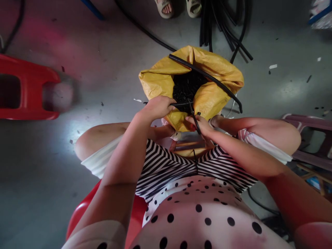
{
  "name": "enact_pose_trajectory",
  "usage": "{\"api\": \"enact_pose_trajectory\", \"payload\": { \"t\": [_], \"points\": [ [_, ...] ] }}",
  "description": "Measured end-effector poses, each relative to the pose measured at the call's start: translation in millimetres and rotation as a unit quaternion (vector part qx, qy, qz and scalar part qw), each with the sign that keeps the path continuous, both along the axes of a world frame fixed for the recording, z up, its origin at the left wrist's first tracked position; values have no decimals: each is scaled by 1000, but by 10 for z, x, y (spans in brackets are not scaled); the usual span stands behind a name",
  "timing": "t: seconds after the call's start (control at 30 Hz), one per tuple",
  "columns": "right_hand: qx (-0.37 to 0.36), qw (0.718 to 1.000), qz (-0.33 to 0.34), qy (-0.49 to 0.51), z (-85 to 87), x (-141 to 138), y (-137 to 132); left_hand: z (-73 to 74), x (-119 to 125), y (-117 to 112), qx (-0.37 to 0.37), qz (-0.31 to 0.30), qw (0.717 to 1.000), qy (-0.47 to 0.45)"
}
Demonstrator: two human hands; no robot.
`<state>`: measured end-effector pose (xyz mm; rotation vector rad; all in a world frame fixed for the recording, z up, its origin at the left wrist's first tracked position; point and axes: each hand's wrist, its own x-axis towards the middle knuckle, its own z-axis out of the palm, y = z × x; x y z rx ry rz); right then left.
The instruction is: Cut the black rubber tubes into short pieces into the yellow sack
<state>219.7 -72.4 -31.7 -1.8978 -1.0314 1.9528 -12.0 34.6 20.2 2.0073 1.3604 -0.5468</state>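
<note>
- I see the black corrugated tube above the near side of the sack mouth; the left hand is grasping it, and a short end comes out behind this hand.
- The right hand is grasping black scissors, whose blades are at the tube's free end. I cannot tell if they bite it.
- I judge the cutting to be well advanced, because many short black pieces are inside the sack; this tube seems only partly cut.
- What is left, as I judge: this tube, the longer tube lying across the sack's rim, and the bundle of long tubes on the floor beyond.
- The container is a yellow sack with its edge folded outward, standing between the person's feet. Its depth is hidden from me, so I cannot say how full it is.
- Farther out, I notice a red plastic stool at left and another person's sandals at the top.
</note>
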Motion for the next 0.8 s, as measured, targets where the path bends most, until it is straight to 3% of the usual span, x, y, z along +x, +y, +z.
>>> {"api": "enact_pose_trajectory", "payload": {
  "t": [0.2,0.47,0.8],
  "points": [
    [5,999,36,-33,56,20,80,-3,-4,5,0,1,1000,14],
    [19,1000,17,-1,39,35,51,119,-398,109,-34,65,997,36],
    [45,999,13,11,-68,86,0,152,-542,-93,3,86,995,45]
  ]
}}
